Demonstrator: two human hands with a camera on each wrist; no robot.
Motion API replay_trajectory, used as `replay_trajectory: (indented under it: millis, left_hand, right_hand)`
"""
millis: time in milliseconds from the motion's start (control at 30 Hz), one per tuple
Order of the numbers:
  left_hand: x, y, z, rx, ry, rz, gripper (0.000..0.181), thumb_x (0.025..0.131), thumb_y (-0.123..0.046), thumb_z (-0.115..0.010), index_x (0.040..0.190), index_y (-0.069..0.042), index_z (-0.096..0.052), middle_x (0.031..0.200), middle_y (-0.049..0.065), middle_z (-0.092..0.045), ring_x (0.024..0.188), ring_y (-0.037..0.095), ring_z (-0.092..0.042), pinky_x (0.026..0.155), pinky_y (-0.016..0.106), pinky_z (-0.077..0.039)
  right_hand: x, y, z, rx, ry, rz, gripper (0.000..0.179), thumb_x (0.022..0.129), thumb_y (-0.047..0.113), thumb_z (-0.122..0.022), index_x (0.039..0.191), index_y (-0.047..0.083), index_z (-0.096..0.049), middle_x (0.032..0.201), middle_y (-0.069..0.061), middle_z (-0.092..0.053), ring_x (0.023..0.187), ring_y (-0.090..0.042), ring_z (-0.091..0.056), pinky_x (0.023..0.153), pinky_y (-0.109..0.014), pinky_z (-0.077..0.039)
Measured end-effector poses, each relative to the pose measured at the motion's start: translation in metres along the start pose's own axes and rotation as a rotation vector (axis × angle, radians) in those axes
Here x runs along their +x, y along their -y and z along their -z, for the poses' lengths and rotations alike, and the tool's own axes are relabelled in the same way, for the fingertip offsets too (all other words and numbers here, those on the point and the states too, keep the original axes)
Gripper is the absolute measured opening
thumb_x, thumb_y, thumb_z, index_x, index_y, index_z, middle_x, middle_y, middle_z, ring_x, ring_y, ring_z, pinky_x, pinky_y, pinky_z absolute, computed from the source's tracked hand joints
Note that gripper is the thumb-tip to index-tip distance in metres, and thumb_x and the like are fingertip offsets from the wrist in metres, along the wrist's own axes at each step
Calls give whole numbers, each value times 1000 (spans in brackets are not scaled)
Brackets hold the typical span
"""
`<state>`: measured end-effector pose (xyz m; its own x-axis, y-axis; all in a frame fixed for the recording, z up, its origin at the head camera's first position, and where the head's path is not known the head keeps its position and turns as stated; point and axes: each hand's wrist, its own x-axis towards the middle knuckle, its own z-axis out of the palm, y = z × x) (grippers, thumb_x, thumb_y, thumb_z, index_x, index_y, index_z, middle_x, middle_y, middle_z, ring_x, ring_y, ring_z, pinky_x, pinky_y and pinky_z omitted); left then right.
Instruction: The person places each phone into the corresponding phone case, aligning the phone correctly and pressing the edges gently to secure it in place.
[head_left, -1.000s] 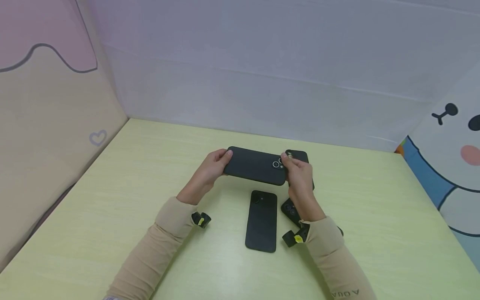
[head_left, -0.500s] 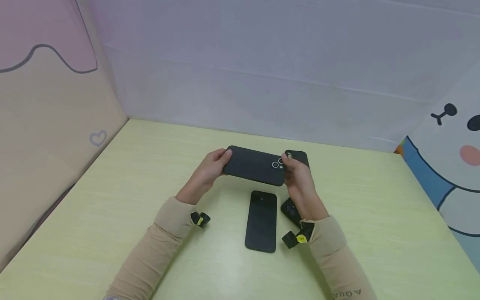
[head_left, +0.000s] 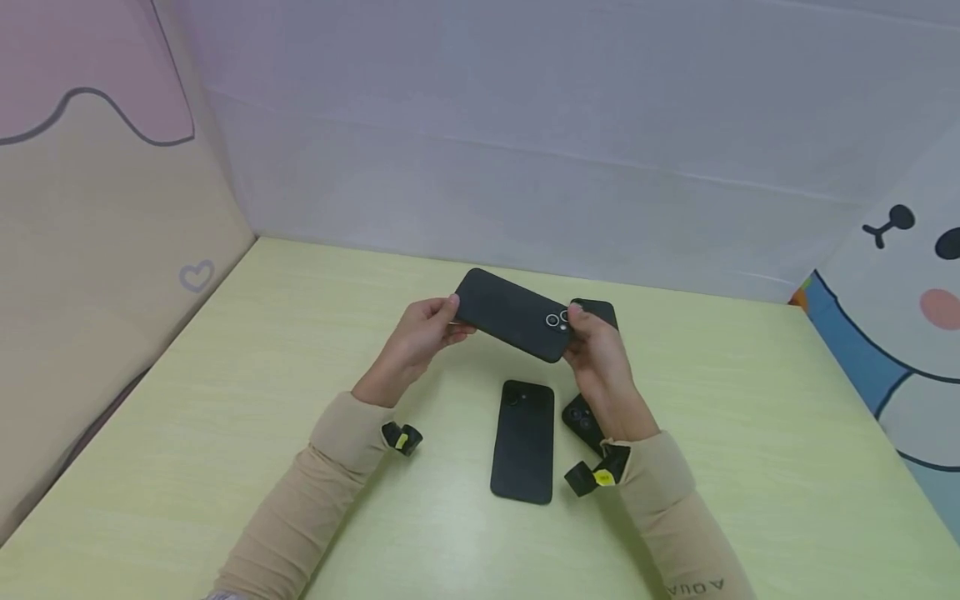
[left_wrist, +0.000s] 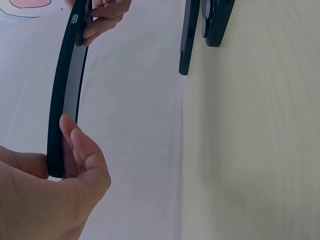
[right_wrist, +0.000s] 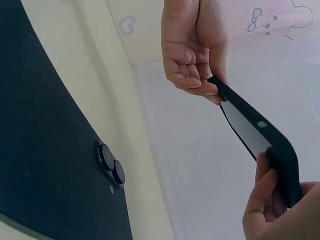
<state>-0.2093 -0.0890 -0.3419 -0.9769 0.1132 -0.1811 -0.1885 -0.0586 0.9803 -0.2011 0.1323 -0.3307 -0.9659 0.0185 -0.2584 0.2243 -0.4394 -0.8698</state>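
Note:
Both hands hold up a black phone [head_left: 510, 312], apparently in a black case, above the table. Its back with two ringed lenses faces the head camera, and it tilts down to the right. The left hand [head_left: 411, 340] pinches its left end, thumb on the back and fingers beneath. At the lens end, the right hand [head_left: 602, 358] grips a corner, thumb beside the lenses. In the left wrist view the phone [left_wrist: 59, 95] stands edge-on, showing a pale grey inner face. A small oval marks its edge in the right wrist view, where the left hand [right_wrist: 195, 50] touches the far end.
A black phone-shaped item [head_left: 522, 450] lies on the pale yellow table [head_left: 225, 467]. Another with lenses [head_left: 581, 423] lies partly under the right forearm. Behind the right hand is a third [head_left: 600, 312]. A white sheet wall [head_left: 525, 150] closes the back.
The held phone has tilted, its left end rising and its lens end staying low. The left hand's fingers have shifted along its lower edge. The items on the table have not moved.

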Motion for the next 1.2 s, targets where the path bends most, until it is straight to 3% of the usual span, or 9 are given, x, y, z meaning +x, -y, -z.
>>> replay_trajectory:
  millis: [233, 533, 733, 933, 1200]
  left_hand:
    - [1, -1, 2, -36, -144, -20, 37, 98, -24, -41, 117, 5, -53, 80, 2, -56, 69, 8, -58, 70, 17, -49]
    - [3, -3, 6, -96, -187, -4, 36, 98, -26, -41, 111, 5, -54, 73, -1, -53, 65, 10, -52, 68, 18, -45]
    - [3, -3, 8, -161, -211, 14, 34, 98, -30, -41, 101, 1, -55, 77, 1, -48, 69, 11, -48, 69, 20, -43]
    - [1, -4, 9, -200, -189, 0, 32, 97, -32, -42, 93, -3, -54, 79, 1, -49, 71, 11, -48, 70, 20, -44]
    - [1, -2, 3, -165, -139, -7, 35, 96, -28, -46, 112, 2, -55, 81, -1, -55, 76, 10, -53, 72, 18, -46]
  right_hand:
    - [-3, 1, -1, -149, 160, -28, 10, 95, 15, -47, 90, 10, -53, 76, 5, -63, 66, -10, -59, 68, -24, -46]
    - [-2, 2, 3, -319, 342, -39, 12, 95, 14, -48, 93, 9, -60, 77, 4, -64, 68, -9, -65, 70, -26, -52]
    - [-2, 4, 4, -411, 488, -31, 24, 94, 6, -47, 113, -7, -49, 85, 4, -61, 72, -7, -62, 73, -26, -51]
    - [-4, 1, 1, -390, 480, -26, 34, 94, 1, -43, 122, -19, -38, 84, 3, -60, 73, -7, -61, 74, -22, -49]
    - [-6, -2, -2, -331, 373, -24, 28, 94, 0, -44, 117, -15, -42, 83, 2, -60, 71, -8, -61, 73, -21, -50]
